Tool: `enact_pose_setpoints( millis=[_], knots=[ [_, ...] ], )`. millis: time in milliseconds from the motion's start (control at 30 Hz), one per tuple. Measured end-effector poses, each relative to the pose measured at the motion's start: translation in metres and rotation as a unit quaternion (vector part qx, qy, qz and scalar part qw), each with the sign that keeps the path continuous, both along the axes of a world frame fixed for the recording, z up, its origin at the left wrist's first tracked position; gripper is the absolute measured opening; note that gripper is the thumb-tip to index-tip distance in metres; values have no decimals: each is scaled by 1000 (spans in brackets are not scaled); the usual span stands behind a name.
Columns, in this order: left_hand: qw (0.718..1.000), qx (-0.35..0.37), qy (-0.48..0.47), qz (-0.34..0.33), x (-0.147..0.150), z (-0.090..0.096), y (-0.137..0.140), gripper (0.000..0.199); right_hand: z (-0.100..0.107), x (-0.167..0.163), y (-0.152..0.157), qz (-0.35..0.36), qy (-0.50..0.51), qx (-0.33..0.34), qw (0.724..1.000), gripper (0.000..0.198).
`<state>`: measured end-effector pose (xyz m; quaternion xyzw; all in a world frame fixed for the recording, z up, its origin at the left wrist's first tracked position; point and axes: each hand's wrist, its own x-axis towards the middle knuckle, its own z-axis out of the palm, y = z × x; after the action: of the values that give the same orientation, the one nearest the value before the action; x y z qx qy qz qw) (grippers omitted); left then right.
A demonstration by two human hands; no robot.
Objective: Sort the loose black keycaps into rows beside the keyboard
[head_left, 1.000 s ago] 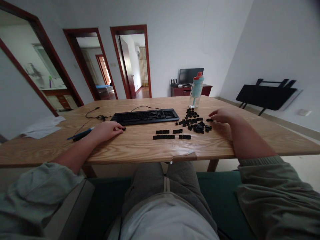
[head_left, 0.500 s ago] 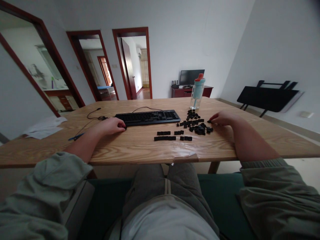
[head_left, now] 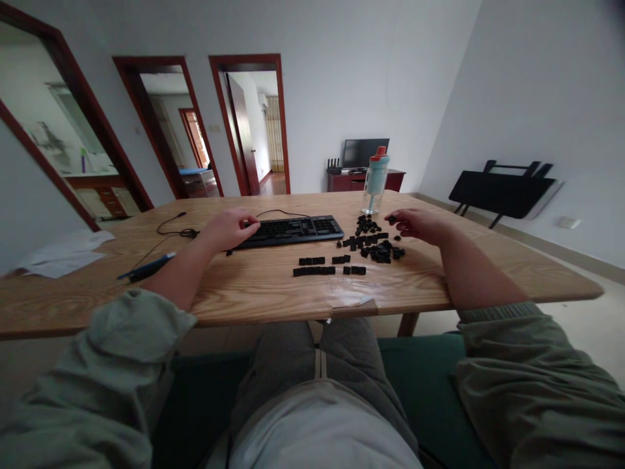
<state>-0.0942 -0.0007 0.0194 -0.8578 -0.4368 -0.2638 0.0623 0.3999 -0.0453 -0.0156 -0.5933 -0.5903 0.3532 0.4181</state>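
- My left grip (head_left: 231, 226) curls over the left end of the black keyboard (head_left: 303, 228); I cannot tell whether its fingertips are together or a little apart, or whether they press on anything.
- My right grip (head_left: 416, 225) is raised a little, thumb and fingers closed on one small black keycap (head_left: 392, 219).
- The keyboard stretches from beneath my left grip toward my right one, stopping well short of it.
- A loose pile of keycaps (head_left: 387, 252) lies on the tabletop (head_left: 263, 290), nearer me than my right grip and to its left, with a single keycap (head_left: 397, 238) between the two.
- Short rows of keycaps (head_left: 315, 270) sit between my two grips, closer to my body than either.
- One lone keycap (head_left: 229, 253) rests just on the near side of my left grip.
- The clear bottle (head_left: 375, 182) with the red top stands upright just beyond my right grip, to its left.
- A blue and black tool (head_left: 152, 266) lies left of my left grip, partly hidden by my forearm; a coiled cable (head_left: 188, 232) is also on that side, and white papers (head_left: 68, 254) lie farther left.
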Motion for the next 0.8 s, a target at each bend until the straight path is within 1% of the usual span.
enact_pose_setpoints(
  millis=[67,133,200,300,367,400,467,533,600,667,800],
  knots=[
    [999,4,-45,-25,24,-7,8,35,2,-3,-1,16,93,-22,995,17],
    [997,-14,-50,-48,44,-17,16,33,2,-3,0,18,152,-41,987,14],
    [996,-31,-56,-57,58,-26,21,30,0,-1,1,21,174,-49,983,14],
    [994,-69,-63,-63,63,-35,21,29,-4,0,5,12,163,-39,986,14],
    [991,-96,-69,-61,59,-37,19,29,-7,1,7,-18,116,-4,993,15],
    [990,-107,-76,-55,56,-38,18,29,-8,2,9,-41,72,20,996,16],
    [987,-120,-97,-34,49,-37,18,31,-11,4,12,-94,-56,63,992,17],
    [986,-122,-114,-16,44,-37,21,34,-14,8,15,-142,-196,75,967,19],
    [985,-122,-121,-10,41,-38,24,36,-19,12,18,-165,-293,62,940,22],
    [985,-123,-124,-9,40,-39,26,37,-25,16,21,-167,-340,49,924,22],
    [984,-127,-126,-9,40,-40,26,37,-35,18,27,-132,-380,41,914,20]
  ],
)
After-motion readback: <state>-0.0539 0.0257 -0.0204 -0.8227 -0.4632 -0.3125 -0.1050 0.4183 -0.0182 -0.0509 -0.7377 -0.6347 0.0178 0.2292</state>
